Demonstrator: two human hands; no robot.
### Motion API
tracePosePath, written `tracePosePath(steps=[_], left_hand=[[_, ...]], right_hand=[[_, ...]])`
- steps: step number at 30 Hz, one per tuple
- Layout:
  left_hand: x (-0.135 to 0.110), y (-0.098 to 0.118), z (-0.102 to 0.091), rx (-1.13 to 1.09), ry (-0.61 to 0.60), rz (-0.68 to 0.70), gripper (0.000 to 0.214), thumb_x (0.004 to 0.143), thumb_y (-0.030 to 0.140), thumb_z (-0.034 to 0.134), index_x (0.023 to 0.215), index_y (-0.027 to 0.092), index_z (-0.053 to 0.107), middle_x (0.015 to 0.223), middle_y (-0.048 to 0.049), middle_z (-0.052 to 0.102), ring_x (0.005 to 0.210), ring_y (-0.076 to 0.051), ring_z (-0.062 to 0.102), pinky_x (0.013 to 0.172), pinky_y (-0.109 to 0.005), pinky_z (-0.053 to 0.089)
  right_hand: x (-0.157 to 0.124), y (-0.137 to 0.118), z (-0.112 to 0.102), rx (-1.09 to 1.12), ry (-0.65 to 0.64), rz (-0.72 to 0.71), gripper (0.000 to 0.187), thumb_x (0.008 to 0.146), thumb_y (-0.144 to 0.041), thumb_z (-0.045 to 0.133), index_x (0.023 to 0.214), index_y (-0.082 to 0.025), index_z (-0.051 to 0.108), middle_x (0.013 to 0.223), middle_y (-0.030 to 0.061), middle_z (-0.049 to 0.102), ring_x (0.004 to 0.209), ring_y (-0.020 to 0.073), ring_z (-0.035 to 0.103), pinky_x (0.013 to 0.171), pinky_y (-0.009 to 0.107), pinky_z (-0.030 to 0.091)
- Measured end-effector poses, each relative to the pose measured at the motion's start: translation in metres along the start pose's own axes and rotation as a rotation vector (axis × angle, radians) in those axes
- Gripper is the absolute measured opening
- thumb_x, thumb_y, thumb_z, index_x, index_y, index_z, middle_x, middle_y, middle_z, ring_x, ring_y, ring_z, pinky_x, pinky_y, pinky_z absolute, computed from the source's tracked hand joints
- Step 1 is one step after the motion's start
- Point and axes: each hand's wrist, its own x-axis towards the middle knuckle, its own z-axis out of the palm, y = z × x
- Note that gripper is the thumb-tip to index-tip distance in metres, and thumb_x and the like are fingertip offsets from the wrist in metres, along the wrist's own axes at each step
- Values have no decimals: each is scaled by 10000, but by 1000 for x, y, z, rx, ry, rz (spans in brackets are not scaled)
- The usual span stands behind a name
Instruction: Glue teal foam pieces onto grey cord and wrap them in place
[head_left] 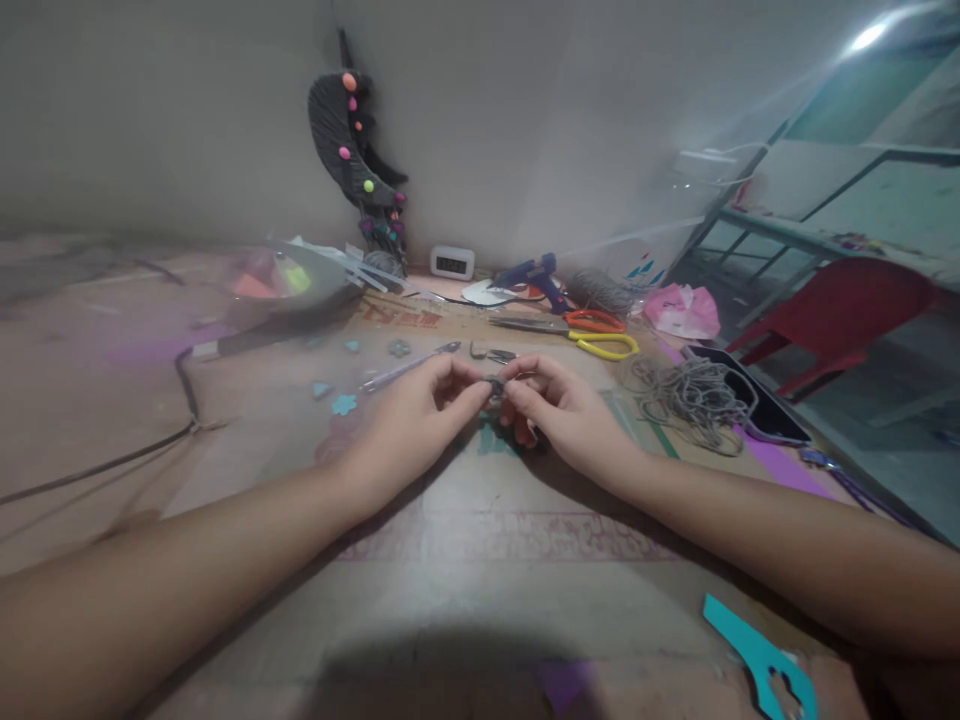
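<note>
Above the middle of the table, my left hand [427, 410] and my right hand [566, 410] meet at the fingertips. Between them they pinch a small dark grey piece [496, 386]; its exact kind is too small to make out. Thumb and forefinger of each hand are pressed together on it, one hand on either side. Just beyond the fingers lie a small dark metal tool [501, 355] and a pen-like stick [409, 367]. Left of my left hand is a light blue flower cutout [344, 404].
Scissors [600, 332] with orange and yellow handles lie beyond my hands, near a blue glue gun [536, 278]. Loose grey yarn [694, 400] tangles at the right beside a dark tray [772, 405]. A teal cutout [761, 660] sits at the front right. A cable [105, 465] crosses the left.
</note>
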Motion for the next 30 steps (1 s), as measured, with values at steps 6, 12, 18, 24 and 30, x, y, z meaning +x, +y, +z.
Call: tracePosePath(steps=[6,12,18,24,30], left_hand=[[-2,-3,0,38,-2,53,142,957,326,597,982,198,652,941,-26,723,856,-183,659,754,-313,485],[-3,1,-1,57,-27,82,146,960,329,599,952,190,646,899,-17,714,811,-170,648,754,-304,484],[-2,4,-1,21,-63,99,147,956,323,611,913,191,659,883,-10,714,807,-164,648,767,-299,492],[0,1,0,-99,-108,39,136,921,313,654,969,186,650,913,-19,714,822,-171,655,743,-298,498],[2,-1,0,-76,-55,12,142,926,324,625,882,189,636,858,-18,704,805,-174,648,738,-304,489]], right_hand=[[1,-2,1,66,-39,98,301,918,-482,605,1006,-201,540,547,-66,599,426,81,494,430,198,378],[0,-6,2,13,-23,98,279,910,-475,614,927,-210,530,551,-70,589,421,73,481,412,188,354],[0,-6,3,-105,3,62,207,907,-397,604,889,-211,515,545,-72,589,426,73,483,419,183,379],[0,-4,2,-82,8,43,239,930,-440,586,925,-210,520,558,-73,583,434,78,497,422,188,385],[0,-2,-1,-64,18,0,415,962,-591,515,919,-184,583,647,-19,626,464,80,513,435,208,398]])
